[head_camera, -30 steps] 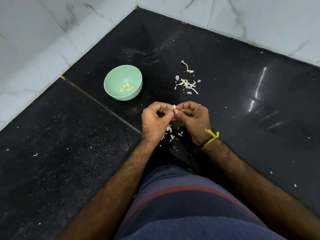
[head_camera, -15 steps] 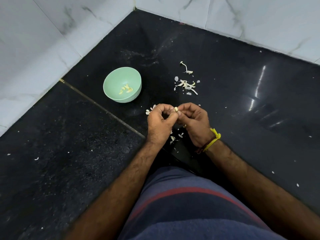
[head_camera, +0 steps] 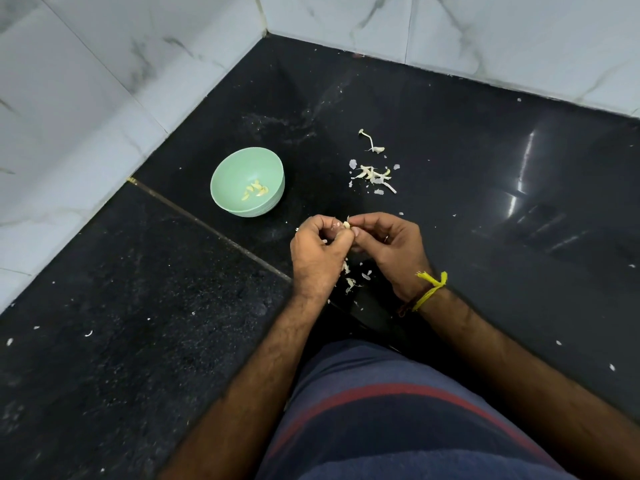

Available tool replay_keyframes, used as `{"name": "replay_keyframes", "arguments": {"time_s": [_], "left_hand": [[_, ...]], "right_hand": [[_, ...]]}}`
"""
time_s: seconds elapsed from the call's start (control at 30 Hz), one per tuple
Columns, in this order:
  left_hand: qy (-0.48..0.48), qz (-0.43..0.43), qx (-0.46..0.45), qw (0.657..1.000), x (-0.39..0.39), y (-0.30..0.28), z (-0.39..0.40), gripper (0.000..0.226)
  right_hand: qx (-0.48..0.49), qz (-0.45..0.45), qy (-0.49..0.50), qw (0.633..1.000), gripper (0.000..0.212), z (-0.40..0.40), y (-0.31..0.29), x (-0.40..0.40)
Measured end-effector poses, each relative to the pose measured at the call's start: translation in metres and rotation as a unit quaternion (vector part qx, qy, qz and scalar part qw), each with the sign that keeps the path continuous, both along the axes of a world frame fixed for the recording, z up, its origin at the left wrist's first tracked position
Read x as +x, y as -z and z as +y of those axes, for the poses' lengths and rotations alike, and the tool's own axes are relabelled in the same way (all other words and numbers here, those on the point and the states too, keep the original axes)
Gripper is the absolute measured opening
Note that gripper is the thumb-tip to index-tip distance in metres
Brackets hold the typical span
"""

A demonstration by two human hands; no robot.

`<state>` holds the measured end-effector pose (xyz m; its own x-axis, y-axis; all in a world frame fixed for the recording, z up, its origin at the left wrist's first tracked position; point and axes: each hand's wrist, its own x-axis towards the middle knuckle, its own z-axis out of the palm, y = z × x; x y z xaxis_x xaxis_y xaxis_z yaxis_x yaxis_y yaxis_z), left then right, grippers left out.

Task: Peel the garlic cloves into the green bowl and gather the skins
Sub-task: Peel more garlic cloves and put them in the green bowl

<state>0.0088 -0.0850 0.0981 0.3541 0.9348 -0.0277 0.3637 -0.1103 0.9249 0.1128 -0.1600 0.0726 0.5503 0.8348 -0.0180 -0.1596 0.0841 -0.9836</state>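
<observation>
We find no legible brand, label or writing on any item in view.

The small pale garlic clove (head_camera: 346,224) sits between the two hands, pinched at the fingertips of both. The left hand (head_camera: 317,258) has its fingers curled, with the thumb pressed up against the clove. The right hand (head_camera: 391,247) meets it from the opposite side, fingers likewise curled and pinching the same clove. The clove is mostly hidden by the fingertips; we see only a whitish tip, and we cannot tell how much skin remains on it.

The round pale-green bowl (head_camera: 247,181) stands on the black polished stone floor (head_camera: 450,133), to the left of and beyond the hands, apart from them. Several yellowish peeled cloves (head_camera: 255,191) lie at its bottom.

A loose pile of white papery garlic skins (head_camera: 373,176) lies on the floor beyond the hands, to the right of the bowl, with a thin curled stem piece (head_camera: 371,143) just past it. Smaller skin flakes (head_camera: 350,280) lie under the hands. A yellow thread band (head_camera: 431,289) circles the right wrist.
</observation>
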Motion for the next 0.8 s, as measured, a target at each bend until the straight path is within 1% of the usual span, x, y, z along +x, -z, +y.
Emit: {"name": "replay_keyframes", "arguments": {"time_s": [0.1,0.23,0.3,0.5,0.7,0.8], "left_hand": [[0.006,0.035,0.038,0.999,-0.002,0.0,0.002,0.006],[0.013,0.042,0.044,0.998,-0.004,-0.001,0.0,0.004],[0.018,0.038,0.031,0.999,-0.004,-0.002,-0.002,0.003],[0.014,-0.001,-0.049,0.999,-0.002,-0.002,-0.005,0.009],[0.005,-0.07,-0.138,0.988,0.003,-0.008,-0.011,0.013],[0.015,-0.056,-0.169,0.984,-0.001,-0.005,-0.008,0.014]], "right_hand": [[-0.006,-0.043,0.006,0.999,0.018,0.002,-0.001,0.001],[-0.025,-0.096,0.006,0.995,0.016,0.003,-0.003,-0.001],[-0.038,-0.111,0.005,0.993,0.016,0.004,-0.004,-0.003],[-0.032,-0.068,-0.005,0.997,0.014,0.0,-0.006,-0.001],[0.0,-0.05,0.014,0.999,0.015,-0.005,-0.005,-0.002],[0.006,-0.027,0.016,0.999,0.016,-0.007,-0.005,-0.003]]}}
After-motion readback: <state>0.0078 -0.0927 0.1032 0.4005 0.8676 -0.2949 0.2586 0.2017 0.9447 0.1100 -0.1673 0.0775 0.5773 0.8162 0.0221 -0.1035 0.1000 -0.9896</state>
